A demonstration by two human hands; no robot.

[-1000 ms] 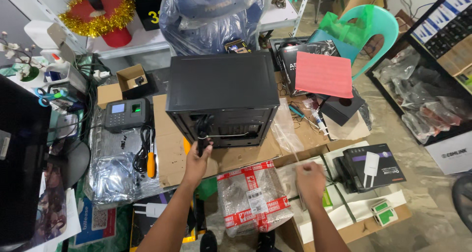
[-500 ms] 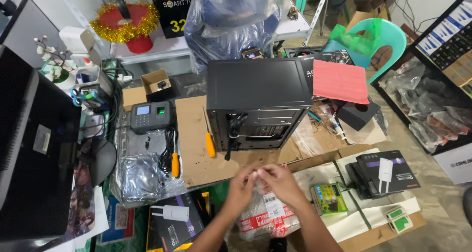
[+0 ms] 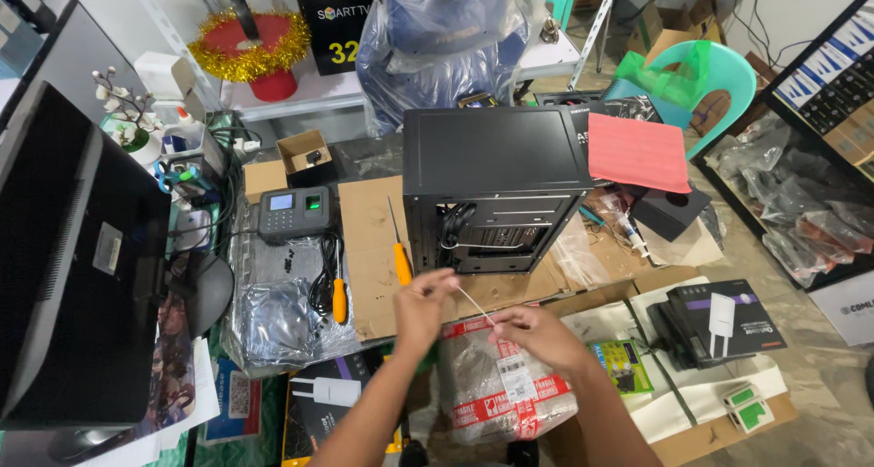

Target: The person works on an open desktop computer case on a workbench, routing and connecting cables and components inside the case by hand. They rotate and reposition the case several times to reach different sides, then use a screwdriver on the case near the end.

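Note:
My left hand (image 3: 421, 309) and my right hand (image 3: 535, 332) are close together over the table's front edge, each pinching one end of a thin white strip (image 3: 474, 304) stretched between them. Just beyond them stands a black computer case (image 3: 492, 171), open at the near side with cables showing inside. Under my hands lies a clear plastic parcel with red tape (image 3: 499, 390). An orange-handled screwdriver (image 3: 399, 254) lies on the cardboard sheet (image 3: 369, 248) left of my left hand.
A second orange screwdriver (image 3: 339, 296) and a grey fingerprint terminal (image 3: 293, 212) lie left of the cardboard. A black monitor (image 3: 77, 267) stands at far left. A red folder (image 3: 637, 151) sits right of the case, and boxed router packages (image 3: 719, 321) lie at right.
My left hand left the case's lower front and my right hand left the boxes; both met in front of me and now stretch a thin white strip. The view shifted left.

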